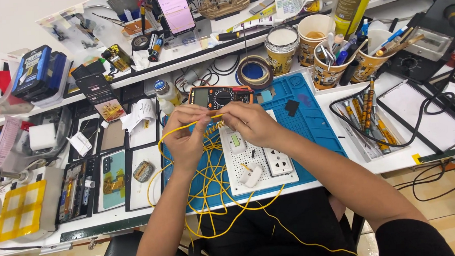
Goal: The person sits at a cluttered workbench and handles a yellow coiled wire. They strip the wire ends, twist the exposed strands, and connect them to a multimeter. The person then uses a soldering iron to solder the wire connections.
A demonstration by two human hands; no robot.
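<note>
A long yellow wire lies in loose loops over a blue work mat and trails off the desk's front edge. My left hand and my right hand both pinch a twisted stretch of this wire between their fingertips, just above a white perforated board. On that board sit a white switch, a white socket and a white plug. An orange multimeter lies right behind my hands.
Paper cups with pens and tools and a roll of tape stand at the back. Phones and phone parts lie on the left. A tray of screwdrivers and black cables lie on the right.
</note>
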